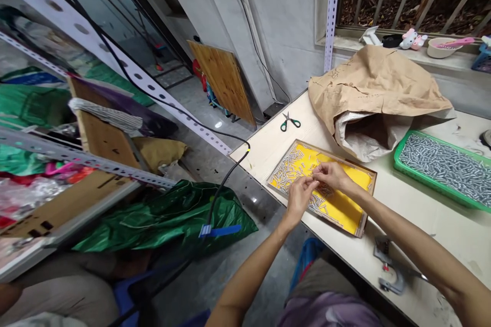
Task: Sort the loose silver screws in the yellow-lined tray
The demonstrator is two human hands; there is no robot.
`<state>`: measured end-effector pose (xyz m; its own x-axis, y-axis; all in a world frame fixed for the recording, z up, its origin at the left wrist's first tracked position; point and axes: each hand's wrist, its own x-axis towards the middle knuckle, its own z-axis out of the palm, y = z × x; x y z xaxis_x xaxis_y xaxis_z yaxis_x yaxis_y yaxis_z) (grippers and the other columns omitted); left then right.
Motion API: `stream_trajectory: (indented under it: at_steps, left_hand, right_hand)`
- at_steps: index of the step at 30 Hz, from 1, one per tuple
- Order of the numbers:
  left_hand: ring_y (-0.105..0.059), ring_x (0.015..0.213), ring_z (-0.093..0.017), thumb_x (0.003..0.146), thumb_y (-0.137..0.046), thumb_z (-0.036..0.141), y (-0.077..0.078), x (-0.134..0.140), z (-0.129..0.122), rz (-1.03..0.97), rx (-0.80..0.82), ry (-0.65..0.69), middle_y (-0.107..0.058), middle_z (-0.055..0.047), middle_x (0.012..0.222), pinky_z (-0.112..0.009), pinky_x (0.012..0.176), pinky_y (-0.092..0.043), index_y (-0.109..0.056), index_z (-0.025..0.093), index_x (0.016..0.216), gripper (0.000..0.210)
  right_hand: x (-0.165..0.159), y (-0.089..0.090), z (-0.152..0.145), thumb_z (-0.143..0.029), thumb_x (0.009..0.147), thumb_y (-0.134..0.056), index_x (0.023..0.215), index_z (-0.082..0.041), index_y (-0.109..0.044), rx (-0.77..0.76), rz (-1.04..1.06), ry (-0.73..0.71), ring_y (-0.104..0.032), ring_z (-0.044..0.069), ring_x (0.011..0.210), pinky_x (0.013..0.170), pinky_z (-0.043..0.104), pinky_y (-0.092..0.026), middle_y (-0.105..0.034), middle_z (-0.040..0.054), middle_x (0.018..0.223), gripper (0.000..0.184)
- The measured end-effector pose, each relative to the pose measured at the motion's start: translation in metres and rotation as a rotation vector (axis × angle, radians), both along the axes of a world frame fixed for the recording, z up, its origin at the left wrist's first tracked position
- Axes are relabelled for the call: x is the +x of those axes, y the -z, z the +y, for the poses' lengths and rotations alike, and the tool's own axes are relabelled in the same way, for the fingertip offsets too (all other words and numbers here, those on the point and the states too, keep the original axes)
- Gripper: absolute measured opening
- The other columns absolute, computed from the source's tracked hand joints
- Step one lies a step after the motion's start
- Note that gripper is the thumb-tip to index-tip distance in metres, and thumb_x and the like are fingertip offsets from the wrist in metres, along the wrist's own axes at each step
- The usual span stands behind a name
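Both hands met over the middle of a shallow wooden-framed tray point(367, 199) with a yellow floor, which lay on the pale worktable point(422, 204) with its long axis running from the near right toward the far left, askew to the table's front edge. The left hand point(299, 196) came in from the near side and the right hand point(332, 175) from the right, their fingertips pinched together and touching just above the yellow floor; something small seemed to be nipped between them, but it was too small to make out, so whether either hand truly gripped a piece could not be told. The small metal pieces point(288, 169) lay thickest along the tray's far-left end and in a band along its near edge, directly under and just left of the fingertips, so the left hand stood nearer to the main heap while the right hand hung over the barer yellow patch. Each piece looked slim, though the direction in which any one pointed was not readable. Well apart to the right sat a green tray point(399, 156) filled with similar grey parts, behind it a crumpled brown paper sack point(376, 87), and green-handled scissors point(289, 122) lay beyond the yellow tray's far end. A metal hand tool point(389, 265) rested near the table's front edge, under the right forearm.
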<state>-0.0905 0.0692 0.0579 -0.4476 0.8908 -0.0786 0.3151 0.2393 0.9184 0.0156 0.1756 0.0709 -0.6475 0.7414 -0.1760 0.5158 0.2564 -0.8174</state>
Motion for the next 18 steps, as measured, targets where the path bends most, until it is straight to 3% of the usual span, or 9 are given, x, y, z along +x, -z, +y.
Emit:
stream_trajectory:
  at_steps: [7,14,18]
  left_hand:
    - [-0.047,0.038,-0.007,0.075,-0.066,0.026,-0.008,-0.004,-0.002,-0.068,-0.047,0.041,-0.051,0.008,0.044,-0.020,0.049,-0.038,-0.060,0.017,0.064,0.015]
    - [-0.039,0.031,-0.006,0.069,-0.073,0.042,-0.019,-0.012,0.000,-0.462,-0.190,0.085,-0.047,0.008,0.038,-0.017,0.034,-0.027,-0.058,0.015,0.066,0.031]
    - [-0.040,0.030,-0.005,0.069,-0.073,0.042,-0.022,-0.005,0.002,-0.434,-0.146,0.076,-0.048,0.008,0.037,-0.016,0.034,-0.029,-0.058,0.015,0.065,0.031]
  right_hand:
    - [0.010,0.002,-0.013,-0.034,0.071,-0.061,0.069,-0.016,-0.065,-0.155,0.202,0.008,-0.052,0.011,0.054,0.050,0.022,-0.040,-0.061,-0.0011,0.060,0.019]
    - [0.012,-0.007,-0.022,-0.036,0.069,-0.061,0.070,-0.018,-0.062,-0.204,0.338,0.075,-0.050,0.010,0.052,0.050,0.023,-0.039,-0.059,-0.0026,0.059,0.017]
    - [0.016,-0.009,-0.025,-0.034,0.068,-0.059,0.066,-0.019,-0.059,-0.174,0.337,0.173,-0.047,0.010,0.050,0.048,0.023,-0.037,-0.057,-0.0029,0.057,0.016]
